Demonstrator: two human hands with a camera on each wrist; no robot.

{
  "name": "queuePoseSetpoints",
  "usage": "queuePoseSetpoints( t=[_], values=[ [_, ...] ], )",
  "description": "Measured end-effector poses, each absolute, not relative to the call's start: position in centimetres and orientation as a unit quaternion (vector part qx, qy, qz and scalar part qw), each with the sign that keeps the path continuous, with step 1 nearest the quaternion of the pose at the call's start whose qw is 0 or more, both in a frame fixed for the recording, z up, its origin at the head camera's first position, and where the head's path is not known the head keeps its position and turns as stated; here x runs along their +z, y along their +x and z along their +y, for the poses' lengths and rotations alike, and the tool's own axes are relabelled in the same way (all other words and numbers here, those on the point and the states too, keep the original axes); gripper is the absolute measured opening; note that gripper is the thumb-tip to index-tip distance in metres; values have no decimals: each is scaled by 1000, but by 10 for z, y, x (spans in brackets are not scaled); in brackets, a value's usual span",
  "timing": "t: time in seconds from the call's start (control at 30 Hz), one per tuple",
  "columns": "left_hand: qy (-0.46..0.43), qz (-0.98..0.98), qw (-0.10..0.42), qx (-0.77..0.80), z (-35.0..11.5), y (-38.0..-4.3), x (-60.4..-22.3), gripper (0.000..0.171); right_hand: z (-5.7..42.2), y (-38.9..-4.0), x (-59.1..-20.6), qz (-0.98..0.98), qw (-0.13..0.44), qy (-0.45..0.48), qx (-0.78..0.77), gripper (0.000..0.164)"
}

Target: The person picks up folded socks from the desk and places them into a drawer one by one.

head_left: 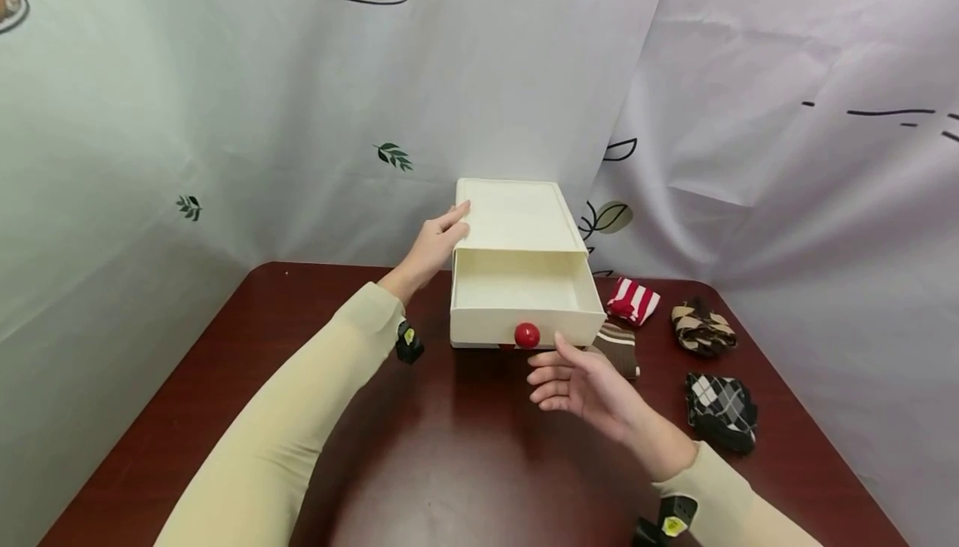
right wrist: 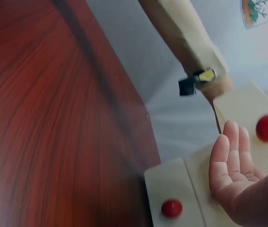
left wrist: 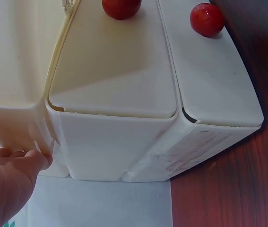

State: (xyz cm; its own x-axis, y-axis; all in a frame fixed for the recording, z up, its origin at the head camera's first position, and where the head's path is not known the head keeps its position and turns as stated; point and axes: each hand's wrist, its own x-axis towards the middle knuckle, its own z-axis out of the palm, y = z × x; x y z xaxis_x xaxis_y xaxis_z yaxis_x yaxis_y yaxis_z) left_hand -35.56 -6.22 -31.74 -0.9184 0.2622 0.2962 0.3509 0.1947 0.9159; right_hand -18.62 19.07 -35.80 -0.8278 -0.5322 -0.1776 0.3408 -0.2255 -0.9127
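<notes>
A cream plastic drawer cabinet [head_left: 517,214] with round red knobs stands at the back of the table, its top drawer [head_left: 487,326] pulled out so the pale inside shows. My left hand [head_left: 440,235] rests against the cabinet's upper left edge, fingers laid along it. In the left wrist view, that hand [left wrist: 11,175] touches the cabinet's side wall. My right hand [head_left: 577,385] is just below and right of the drawer's red knob [head_left: 528,335], palm turned inward and fingers extended, with nothing in it. Lower drawers with red knobs [right wrist: 171,208] show in the right wrist view.
To the cabinet's right lie folded socks: a red-and-white striped one [head_left: 633,300], a brown striped one [head_left: 618,349] partly behind my right hand, a camouflage-patterned bundle [head_left: 703,329] and a black-and-grey argyle one [head_left: 721,410]. A printed white curtain [head_left: 517,72] hangs behind the dark red table [head_left: 449,480].
</notes>
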Motion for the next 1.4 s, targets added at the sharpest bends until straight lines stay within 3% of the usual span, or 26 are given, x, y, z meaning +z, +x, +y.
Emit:
queuePoseSetpoints(
  t=[0.2, 0.53, 1.07, 1.13, 1.3, 1.4],
  values=[
    [-196, -769, 18, -608, -65, -354, -312, 50, 215, -185, -362, 557, 276, -77, -780, 45],
    [-206, -779, 37, -591, -60, -361, -317, 50, 263, -185, -358, 540, 257, -78, -798, 48],
    [-188, -777, 40, -599, -63, -361, -322, 50, 313, -224, -375, 655, 100, 71, -746, 30],
    [-186, -777, 41, -600, -63, -361, -323, 49, 316, -230, -379, 675, 76, 81, -729, 35],
    [-189, -774, 44, -603, -62, -361, -323, 49, 318, -245, -389, 769, 7, 101, -631, 67],
    [-192, -773, 43, -603, -62, -360, -322, 48, 315, -253, -396, 818, -27, 121, -562, 71]
  ],
)
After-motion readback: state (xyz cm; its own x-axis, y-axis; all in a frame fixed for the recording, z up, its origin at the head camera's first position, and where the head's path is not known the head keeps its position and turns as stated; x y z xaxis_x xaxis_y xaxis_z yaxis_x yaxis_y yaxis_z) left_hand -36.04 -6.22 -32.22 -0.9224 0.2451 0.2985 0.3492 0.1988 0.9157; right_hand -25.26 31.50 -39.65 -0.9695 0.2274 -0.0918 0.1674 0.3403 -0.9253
